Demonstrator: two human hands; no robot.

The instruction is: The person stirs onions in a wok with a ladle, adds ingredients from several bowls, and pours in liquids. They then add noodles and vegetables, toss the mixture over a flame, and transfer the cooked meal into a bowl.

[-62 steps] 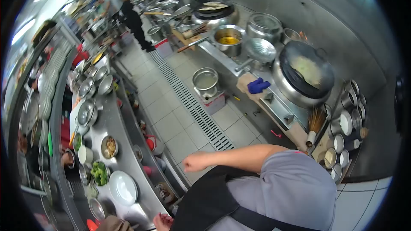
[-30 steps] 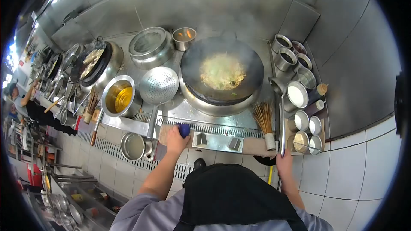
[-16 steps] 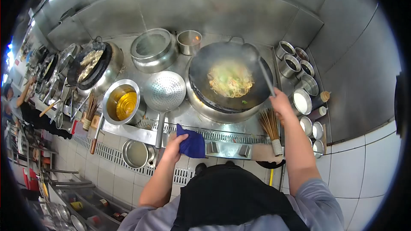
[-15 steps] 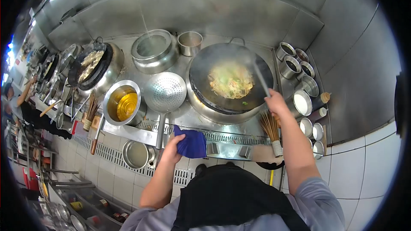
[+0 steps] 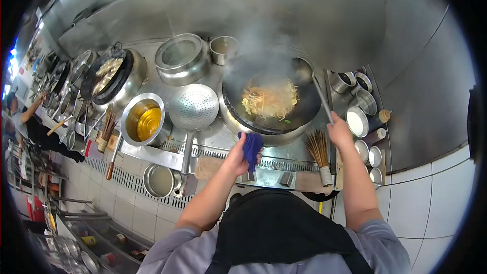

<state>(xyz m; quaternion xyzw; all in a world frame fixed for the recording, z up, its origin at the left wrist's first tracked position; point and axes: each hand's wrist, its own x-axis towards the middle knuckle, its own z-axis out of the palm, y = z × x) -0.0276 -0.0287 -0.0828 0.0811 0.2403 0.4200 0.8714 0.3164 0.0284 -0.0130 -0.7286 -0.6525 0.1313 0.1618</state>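
Note:
My right hand (image 5: 339, 131) is closed round the handle of a long metal ladle (image 5: 322, 94). The ladle's bowl is at the upper right rim of a large black wok (image 5: 304, 109). Noodles with pale vegetable pieces (image 5: 270, 99) lie in the middle of the wok, and steam rises from them. A bunched purple cloth (image 5: 252, 148) is gripped in my left hand (image 5: 238, 156), just in front of the wok's near edge. Left of the wok, a perforated strainer (image 5: 194, 106) rests beside a metal pot of yellow oil (image 5: 148, 123).
A bamboo brush (image 5: 319, 152) stands at the counter's front edge. Seasoning pots (image 5: 357, 122) line the right side. Behind are a lidded pot (image 5: 181, 58) and a small pot (image 5: 224, 49). Another wok (image 5: 107, 76) sits left. A person (image 5: 30, 116) works at the far left.
My left hand has moved right and up with the cloth, closer to the wok. The ladle has swung to the wok's right rim. The noodles look browner, and more steam rises.

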